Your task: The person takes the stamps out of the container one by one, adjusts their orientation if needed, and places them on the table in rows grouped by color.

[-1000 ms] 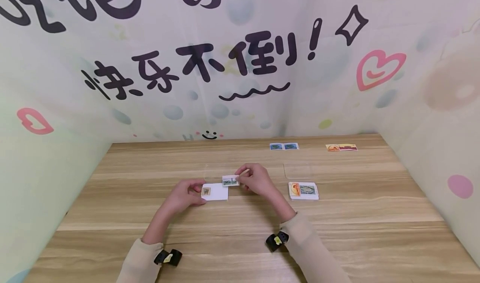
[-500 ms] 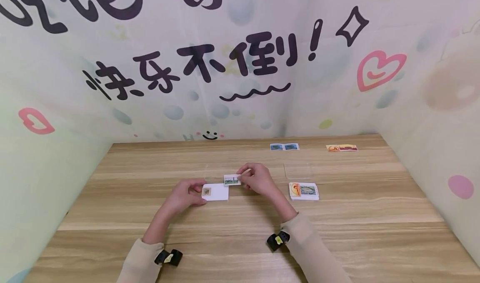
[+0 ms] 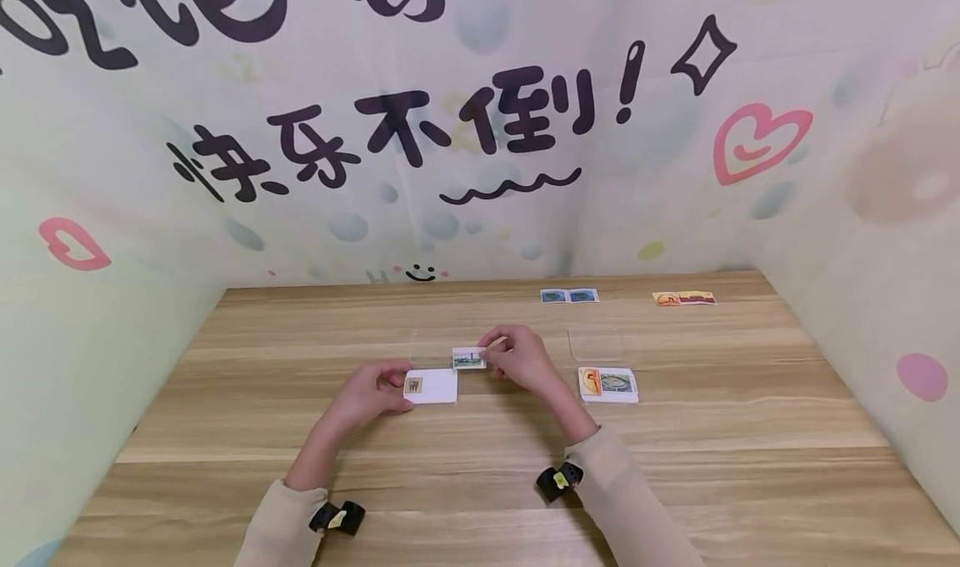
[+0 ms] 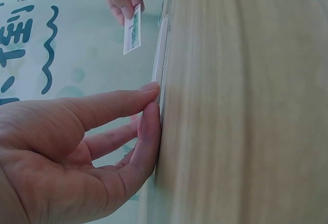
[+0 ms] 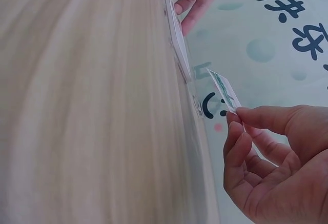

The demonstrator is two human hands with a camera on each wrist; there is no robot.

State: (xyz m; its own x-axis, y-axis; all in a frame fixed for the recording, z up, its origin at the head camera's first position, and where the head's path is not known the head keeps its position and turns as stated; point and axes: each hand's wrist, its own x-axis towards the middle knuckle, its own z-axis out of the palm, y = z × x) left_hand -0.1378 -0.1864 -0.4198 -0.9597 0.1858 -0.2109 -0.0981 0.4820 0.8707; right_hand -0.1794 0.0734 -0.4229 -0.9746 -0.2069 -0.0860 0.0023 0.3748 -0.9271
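Between thumb and fingertips of my right hand point(image 3: 517, 357) is a small stamp point(image 3: 468, 358) with a green landscape picture and a white border. It is held by its right edge, raised above the table and close to a white card point(image 3: 441, 385). This card lies on the table with a small brown stamp point(image 3: 413, 385) on its left part. My left hand point(image 3: 367, 395) grips the card's left end, thumb at the near edge and fingers at the far edge. In the right wrist view the pinched stamp point(image 5: 224, 90) is tilted, its picture partly visible.
Another white card point(image 3: 627, 395) to the right bears an orange stamp point(image 3: 590, 381) and a grey-green one point(image 3: 618, 382). Clear plastic flaps point(image 3: 596, 344) lie behind both cards. A blue stamp pair point(image 3: 569, 296) and an orange-red stamp strip point(image 3: 684, 298) lie near the back wall.
My right hand has moved the green landscape stamp slightly right and away from me, off the white card's corner. The left hand has kept its place.
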